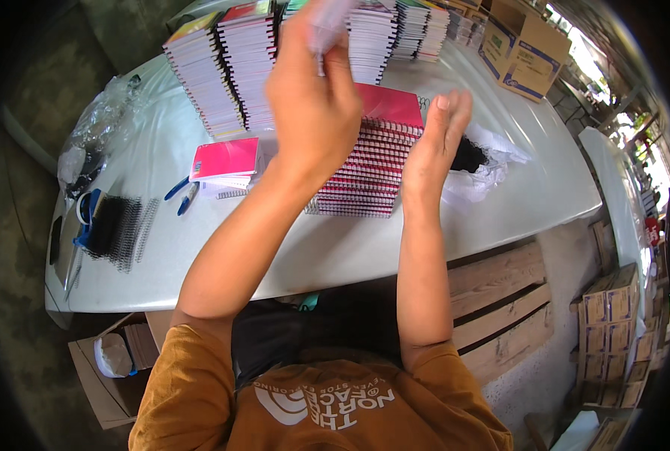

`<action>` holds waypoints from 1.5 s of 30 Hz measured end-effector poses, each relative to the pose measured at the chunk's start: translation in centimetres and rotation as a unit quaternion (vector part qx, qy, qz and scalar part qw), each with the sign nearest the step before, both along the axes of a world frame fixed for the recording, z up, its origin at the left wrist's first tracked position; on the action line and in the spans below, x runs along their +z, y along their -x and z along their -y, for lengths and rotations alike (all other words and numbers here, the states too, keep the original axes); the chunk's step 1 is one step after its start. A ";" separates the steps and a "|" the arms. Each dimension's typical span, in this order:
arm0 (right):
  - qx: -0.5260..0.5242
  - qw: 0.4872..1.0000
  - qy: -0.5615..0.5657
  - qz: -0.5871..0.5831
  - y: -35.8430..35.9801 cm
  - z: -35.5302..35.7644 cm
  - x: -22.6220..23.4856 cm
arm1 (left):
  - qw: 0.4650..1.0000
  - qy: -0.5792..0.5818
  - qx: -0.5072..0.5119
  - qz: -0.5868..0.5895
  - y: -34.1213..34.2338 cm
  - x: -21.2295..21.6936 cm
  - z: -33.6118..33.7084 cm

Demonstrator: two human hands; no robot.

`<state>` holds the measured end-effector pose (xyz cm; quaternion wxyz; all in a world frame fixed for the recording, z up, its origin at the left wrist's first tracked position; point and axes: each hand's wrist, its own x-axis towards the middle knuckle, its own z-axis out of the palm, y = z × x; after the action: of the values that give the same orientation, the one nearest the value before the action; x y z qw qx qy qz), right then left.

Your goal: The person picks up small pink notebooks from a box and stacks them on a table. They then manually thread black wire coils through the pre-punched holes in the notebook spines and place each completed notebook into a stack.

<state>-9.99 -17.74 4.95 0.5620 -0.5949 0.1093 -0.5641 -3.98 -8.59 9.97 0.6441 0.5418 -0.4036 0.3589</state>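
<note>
My left hand (316, 109) is raised over the table, fingers closed around a pale, whitish thing (330, 22) too blurred to make out. My right hand (436, 146) has its fingers stretched out and is at the right side of a tall stack of spiral-bound notebooks (372, 169) with red covers; whether it touches them I cannot tell. Part of that stack is hidden behind my left wrist. To the left of my left forearm lies a small pile of pink-covered notebooks (226, 159), with blue-handled pliers (181, 194) beside it.
Tall stacks of bound notebooks (233, 71) line the table's far side. Black wire spirals (117, 229) lie at the left, near crumpled clear plastic (98, 135). White plastic with something black (482, 161) sits at the right. An open cardboard box (523, 52) stands at the far right.
</note>
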 end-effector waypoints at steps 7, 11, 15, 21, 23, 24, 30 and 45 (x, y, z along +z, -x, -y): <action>-0.022 0.999 0.011 -0.021 -1.1 2.2 -3.1 | 0.940 -0.270 0.196 0.069 -0.6 -4.8 0.8; -0.088 0.996 0.030 -0.006 -1.9 1.8 -3.5 | 0.956 -0.171 0.206 -0.122 -2.7 -5.8 0.2; -0.194 0.974 0.100 0.052 -2.4 2.2 -4.6 | 0.964 -0.145 0.154 -0.161 -3.1 -6.2 -0.3; -0.146 0.984 0.040 0.097 -2.7 2.5 -5.0 | 0.974 -0.173 0.073 -0.125 -4.3 -6.4 -2.0; -0.109 0.990 0.032 0.089 -1.7 2.9 -4.3 | 0.969 -0.205 0.095 -0.102 -5.6 -5.9 -3.8; -0.160 0.979 0.120 0.039 -1.3 3.0 -3.7 | 0.964 -0.210 0.094 -0.130 -6.8 -5.6 -5.3; -0.055 0.990 0.117 0.050 -2.0 3.7 -5.4 | 0.954 -0.226 -0.033 -0.192 -7.1 -5.6 -7.5; -0.191 0.936 0.269 0.119 1.9 1.2 -5.5 | 0.793 -0.580 0.121 -0.142 -10.0 -6.9 -14.4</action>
<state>-11.90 -18.95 -0.59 0.2714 -0.6203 -0.0034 -0.7359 6.02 5.85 3.10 0.2107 0.9027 -0.3716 0.0514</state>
